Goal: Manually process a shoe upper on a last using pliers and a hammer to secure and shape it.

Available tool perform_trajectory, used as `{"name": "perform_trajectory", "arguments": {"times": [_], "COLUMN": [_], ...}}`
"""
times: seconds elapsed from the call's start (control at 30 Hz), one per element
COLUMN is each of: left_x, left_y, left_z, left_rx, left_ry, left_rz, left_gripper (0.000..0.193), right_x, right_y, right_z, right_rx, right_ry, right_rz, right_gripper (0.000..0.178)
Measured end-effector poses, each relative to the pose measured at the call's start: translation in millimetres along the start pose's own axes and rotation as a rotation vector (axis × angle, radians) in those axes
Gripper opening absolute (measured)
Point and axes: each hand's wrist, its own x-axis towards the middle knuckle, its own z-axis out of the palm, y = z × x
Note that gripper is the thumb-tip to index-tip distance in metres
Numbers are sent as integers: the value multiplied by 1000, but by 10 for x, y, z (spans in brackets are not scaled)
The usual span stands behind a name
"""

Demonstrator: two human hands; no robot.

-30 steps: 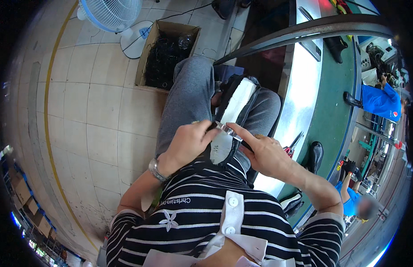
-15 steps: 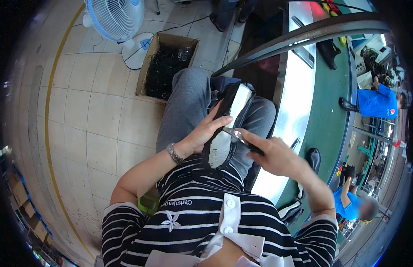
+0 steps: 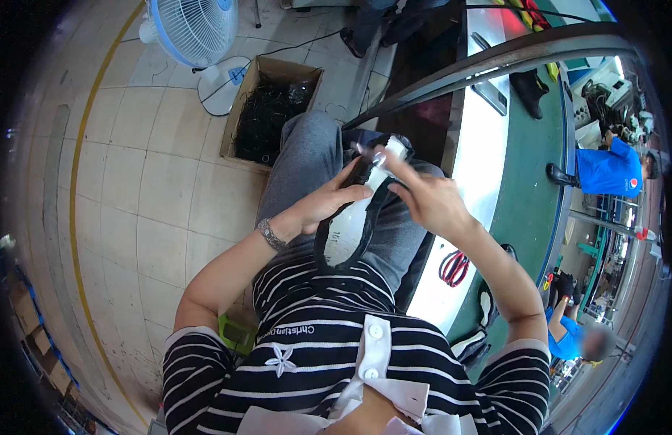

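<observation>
Fingers (image 3: 401,170) blur on the right hand (image 3: 439,206), tool (image 3: 379,158) indistinct

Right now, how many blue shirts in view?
2: the upper blue shirt, right of the green surface; the lower blue shirt, at lower right. More may be hidden.

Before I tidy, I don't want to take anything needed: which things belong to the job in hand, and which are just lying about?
In the job:
- black-and-white shoe, in the left hand
- shiny tool, blurred, at the right hand

Apparently just lying about:
- standing fan
- open cardboard box
- boot on the green surface
- red-and-black loops on the metal bench
</observation>
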Motion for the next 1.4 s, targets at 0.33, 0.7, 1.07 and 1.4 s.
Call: {"name": "perform_trajectory", "arguments": {"times": [0.33,0.7,1.07,1.4], "left_x": [33,-55,-281,-300], "left_y": [-72,-357,-704,-637], "left_z": [-137,-169,65,234], "left_rx": [5,-90,-657,-213], "left_ry": [-82,-136,-91,102], "left_rz": [-37,93,110,262], "left_gripper": [100,103,62,72], "right_x": [-87,-219,-500,-582], "right_y": [-154,-374,-740,-447], "right_z": [-17,-90,-61,-20], "right_rx": [95,-10,-314,208], "right_ry": [-129,-267,-219,-370], "right_rz": [91,124,-54,29], "right_gripper": [63,62,82,64]}}
